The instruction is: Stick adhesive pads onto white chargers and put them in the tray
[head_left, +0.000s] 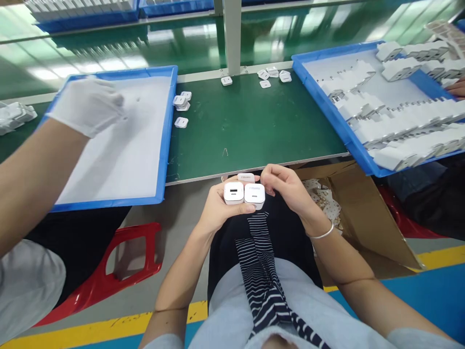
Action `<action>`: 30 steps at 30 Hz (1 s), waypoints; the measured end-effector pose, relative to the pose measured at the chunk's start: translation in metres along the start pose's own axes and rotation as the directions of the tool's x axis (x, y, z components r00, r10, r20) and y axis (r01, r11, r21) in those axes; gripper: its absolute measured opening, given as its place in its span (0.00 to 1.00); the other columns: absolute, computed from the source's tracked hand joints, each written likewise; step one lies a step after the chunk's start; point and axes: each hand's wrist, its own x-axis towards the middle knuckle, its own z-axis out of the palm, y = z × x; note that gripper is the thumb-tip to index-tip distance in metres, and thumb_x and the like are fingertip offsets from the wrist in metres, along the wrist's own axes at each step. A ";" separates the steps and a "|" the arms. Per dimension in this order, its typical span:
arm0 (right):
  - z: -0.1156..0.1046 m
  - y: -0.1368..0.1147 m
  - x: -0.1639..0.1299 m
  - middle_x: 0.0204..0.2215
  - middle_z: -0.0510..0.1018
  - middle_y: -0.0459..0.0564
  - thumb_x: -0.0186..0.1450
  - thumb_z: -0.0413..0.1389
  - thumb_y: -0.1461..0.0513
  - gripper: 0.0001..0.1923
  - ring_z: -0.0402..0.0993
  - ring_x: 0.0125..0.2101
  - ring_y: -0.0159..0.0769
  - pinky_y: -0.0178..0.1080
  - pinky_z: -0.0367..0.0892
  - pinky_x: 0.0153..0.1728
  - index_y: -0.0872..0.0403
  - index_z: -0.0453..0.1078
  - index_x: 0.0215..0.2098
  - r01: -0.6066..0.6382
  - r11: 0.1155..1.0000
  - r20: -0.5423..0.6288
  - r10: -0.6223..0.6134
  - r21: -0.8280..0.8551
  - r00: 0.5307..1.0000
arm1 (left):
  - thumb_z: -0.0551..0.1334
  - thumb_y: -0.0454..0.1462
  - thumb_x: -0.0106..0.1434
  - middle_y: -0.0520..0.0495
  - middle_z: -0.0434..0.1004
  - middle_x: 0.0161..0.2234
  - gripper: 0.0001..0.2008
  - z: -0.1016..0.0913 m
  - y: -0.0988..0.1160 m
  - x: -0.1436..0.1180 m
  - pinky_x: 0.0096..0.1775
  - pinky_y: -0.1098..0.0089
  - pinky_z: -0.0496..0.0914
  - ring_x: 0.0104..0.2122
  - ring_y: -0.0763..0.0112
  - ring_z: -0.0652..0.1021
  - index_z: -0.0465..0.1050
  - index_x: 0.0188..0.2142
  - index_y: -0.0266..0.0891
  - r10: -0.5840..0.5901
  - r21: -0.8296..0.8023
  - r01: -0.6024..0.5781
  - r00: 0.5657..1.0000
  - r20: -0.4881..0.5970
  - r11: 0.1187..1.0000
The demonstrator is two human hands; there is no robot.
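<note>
Gloves first: far to the left of the person's own hands, a co-worker's gloved hand (87, 104) hovers, blurred, over a blue tray (167, 145) lined with a white sheet, with nothing else seen in it. Just right of that tray, a few loose white chargers (181, 103) lie on the green surface (247, 121), up and left of the left hand.

The left hand (218, 206) is curled below the surface's near edge, fingers pressed around a cluster of white charger plugs (244, 193); two sit side by side facing up, and a third shows behind them. The right hand (286, 186) meets it from the other side, thumb and fingertips pinching the right-hand plug, a thin bracelet (321, 235) on its wrist.

Farther from the hands, straight ahead, more loose plugs (272, 76) are scattered near a grey post (232, 34). Right of the right hand, an open cardboard box (366, 213) holds small pale scraps. Above and right of it, a second blue tray (348, 140) is filled with rows of white chargers lying close together, with more piled at its far corner.
</note>
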 end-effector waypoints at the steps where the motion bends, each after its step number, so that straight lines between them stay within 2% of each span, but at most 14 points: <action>1: 0.001 0.000 0.000 0.22 0.69 0.41 0.62 0.66 0.47 0.21 0.61 0.22 0.26 0.32 0.59 0.22 0.54 0.68 0.27 -0.018 1.000 0.003 0.018 0.000 1.000 | 0.81 0.38 0.43 0.43 0.86 0.44 0.27 0.001 0.000 0.000 0.42 0.64 0.81 0.39 0.62 0.85 0.83 0.45 0.41 -0.003 0.003 0.003 1.000 -0.001 1.000; 4: 0.003 0.003 0.002 0.29 0.75 0.43 0.58 0.69 0.48 0.19 0.67 0.25 0.27 0.32 0.66 0.25 0.53 0.73 0.32 -0.067 0.997 0.029 0.067 0.031 0.997 | 0.82 0.39 0.40 0.44 0.86 0.39 0.27 0.004 -0.004 0.002 0.40 0.66 0.81 0.38 0.62 0.85 0.84 0.42 0.40 -0.013 0.006 0.013 0.999 -0.033 1.000; 9: -0.002 0.017 0.003 0.27 0.77 0.43 0.56 0.70 0.46 0.22 0.68 0.22 0.27 0.33 0.70 0.24 0.54 0.76 0.37 -0.138 0.981 0.071 0.129 0.137 0.989 | 0.81 0.45 0.42 0.39 0.87 0.37 0.28 0.006 -0.012 0.008 0.42 0.56 0.82 0.37 0.52 0.86 0.82 0.43 0.36 -0.119 -0.208 0.121 0.993 0.024 0.970; 12: -0.005 0.022 0.002 0.28 0.80 0.46 0.56 0.71 0.48 0.22 0.70 0.23 0.29 0.34 0.71 0.25 0.53 0.78 0.40 -0.093 0.990 0.020 0.091 0.106 0.996 | 0.80 0.43 0.44 0.37 0.87 0.38 0.27 0.007 -0.013 0.010 0.44 0.54 0.82 0.39 0.49 0.86 0.81 0.43 0.35 -0.170 -0.271 0.176 0.984 0.045 0.947; 15: -0.007 0.020 0.002 0.28 0.81 0.48 0.55 0.71 0.47 0.20 0.74 0.25 0.32 0.36 0.73 0.26 0.53 0.78 0.33 -0.023 1.000 -0.054 0.023 -0.002 0.998 | 0.80 0.42 0.45 0.37 0.87 0.39 0.27 0.008 -0.011 0.011 0.44 0.53 0.82 0.39 0.47 0.86 0.81 0.45 0.35 -0.187 -0.293 0.201 0.979 0.075 0.935; 18: -0.006 0.017 0.001 0.25 0.80 0.47 0.57 0.69 0.47 0.19 0.75 0.25 0.34 0.38 0.74 0.27 0.53 0.74 0.27 0.026 0.995 -0.130 -0.039 -0.101 0.991 | 0.80 0.43 0.46 0.36 0.86 0.43 0.30 0.009 -0.010 0.011 0.44 0.53 0.82 0.40 0.47 0.86 0.81 0.48 0.36 -0.174 -0.274 0.193 0.980 0.094 0.942; 22: -0.002 0.014 -0.003 0.22 0.77 0.45 0.61 0.66 0.50 0.15 0.72 0.22 0.32 0.37 0.73 0.26 0.53 0.74 0.28 0.085 0.982 -0.158 -0.112 -0.169 0.981 | 0.80 0.43 0.45 0.37 0.86 0.46 0.35 0.012 -0.011 0.011 0.45 0.55 0.82 0.41 0.51 0.86 0.79 0.52 0.37 -0.123 -0.180 0.123 0.992 0.014 0.976; 27: -0.004 0.009 -0.008 0.32 0.83 0.48 0.65 0.60 0.58 0.07 0.78 0.30 0.34 0.36 0.74 0.30 0.52 0.77 0.34 0.143 0.929 -0.183 -0.215 -0.341 0.959 | 0.80 0.41 0.47 0.42 0.85 0.48 0.28 0.019 -0.007 0.007 0.46 0.61 0.80 0.45 0.57 0.85 0.81 0.49 0.41 -0.033 -0.010 0.033 0.995 -0.090 0.999; 30: -0.009 0.006 -0.010 0.31 0.83 0.47 0.64 0.61 0.62 0.03 0.78 0.31 0.34 0.34 0.73 0.29 0.52 0.78 0.34 0.193 0.878 -0.104 -0.264 -0.439 0.959 | 0.79 0.39 0.48 0.44 0.85 0.48 0.25 0.023 -0.003 0.004 0.46 0.64 0.80 0.44 0.61 0.84 0.82 0.47 0.42 0.024 0.056 -0.019 0.997 -0.078 0.998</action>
